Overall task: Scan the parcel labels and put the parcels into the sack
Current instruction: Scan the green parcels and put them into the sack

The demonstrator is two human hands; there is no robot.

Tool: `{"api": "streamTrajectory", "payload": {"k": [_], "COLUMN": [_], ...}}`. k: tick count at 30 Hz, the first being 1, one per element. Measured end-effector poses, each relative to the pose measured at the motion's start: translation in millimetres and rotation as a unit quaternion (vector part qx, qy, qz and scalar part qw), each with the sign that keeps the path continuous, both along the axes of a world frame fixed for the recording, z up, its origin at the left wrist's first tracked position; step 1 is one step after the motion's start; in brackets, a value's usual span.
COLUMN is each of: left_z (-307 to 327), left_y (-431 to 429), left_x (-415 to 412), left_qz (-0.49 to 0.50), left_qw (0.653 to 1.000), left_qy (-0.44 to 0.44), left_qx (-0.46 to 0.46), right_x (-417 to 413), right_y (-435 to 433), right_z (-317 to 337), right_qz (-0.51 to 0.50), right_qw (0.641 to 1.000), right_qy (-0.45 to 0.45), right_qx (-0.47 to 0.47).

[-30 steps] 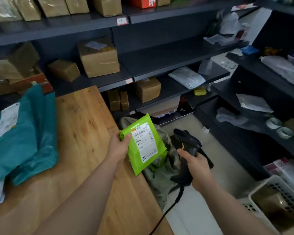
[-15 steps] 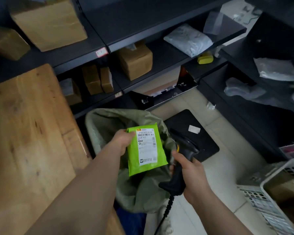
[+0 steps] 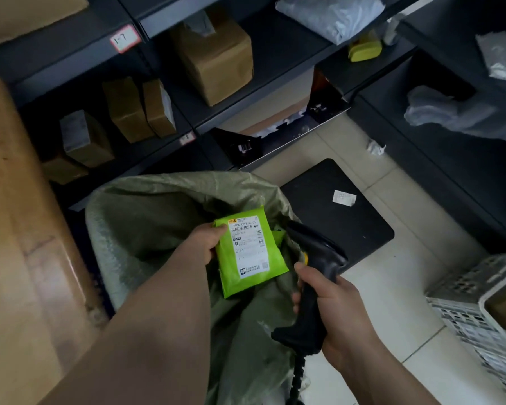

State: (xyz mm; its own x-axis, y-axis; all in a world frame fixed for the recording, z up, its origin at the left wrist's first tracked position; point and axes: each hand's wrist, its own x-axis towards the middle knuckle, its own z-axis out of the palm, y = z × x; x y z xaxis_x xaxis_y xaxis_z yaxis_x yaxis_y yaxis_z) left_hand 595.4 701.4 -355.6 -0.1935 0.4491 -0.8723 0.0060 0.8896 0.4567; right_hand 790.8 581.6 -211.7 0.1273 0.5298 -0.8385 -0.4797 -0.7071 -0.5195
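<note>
One lime-green plastic mailer parcel [image 3: 250, 252], white label up, hangs over the mouth of the single olive woven sack [image 3: 158, 217], with the left hand [image 3: 200, 247] pinching its near corner. Just to the right, the right hand [image 3: 333, 305] is wrapped tight round one black handheld barcode scanner [image 3: 316, 258].

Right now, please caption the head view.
Left hand holds green plastic parcel over olive woven sack; right hand grips black scanner.

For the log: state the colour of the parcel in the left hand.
The parcel is lime green with a white label; head view shows it best.
</note>
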Motion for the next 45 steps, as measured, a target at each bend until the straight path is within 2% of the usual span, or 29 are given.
{"api": "streamTrajectory", "payload": {"k": [6, 11, 14, 19, 26, 29, 34, 40, 45], "left_z": [-36, -77, -105, -88, -67, -45, 19, 143, 252], "left_y": [-1, -3, -6, -7, -9, -10, -15, -37, -100], "left_x": [-10, -24, -30, -15, -6, 1, 16, 4, -38], "left_qz": [-0.044, -0.109, -0.132, -0.129, -0.275, -0.362, -0.491, -0.516, -0.497], "left_qw": [0.999, 0.989, 0.984, 0.982, 0.939, 0.9, 0.821, 0.756, 0.709], "left_qy": [0.022, 0.1, 0.115, 0.135, 0.208, 0.24, 0.275, 0.326, 0.382], "left_qx": [-0.008, 0.004, 0.005, 0.024, 0.018, 0.029, 0.096, 0.238, 0.324], "right_x": [4, 6, 6, 6, 7, 5, -4, -23, -52], "right_y": [-4, -5, -6, -8, -12, -13, -14, -29, -60], "right_z": [-8, -11, -11, -13, -14, -7, 24, 91, 154], "right_qz": [-0.009, -0.011, -0.017, -0.023, -0.028, -0.025, -0.017, -0.001, 0.036], "right_qw": [1.0, 0.999, 0.999, 0.999, 0.998, 0.998, 0.997, 0.991, 0.98], "right_qy": [-0.011, -0.031, -0.033, -0.037, -0.048, -0.055, -0.067, -0.083, -0.102], "right_qx": [-0.023, -0.024, -0.02, -0.014, -0.006, 0.004, 0.02, 0.102, 0.166]}}
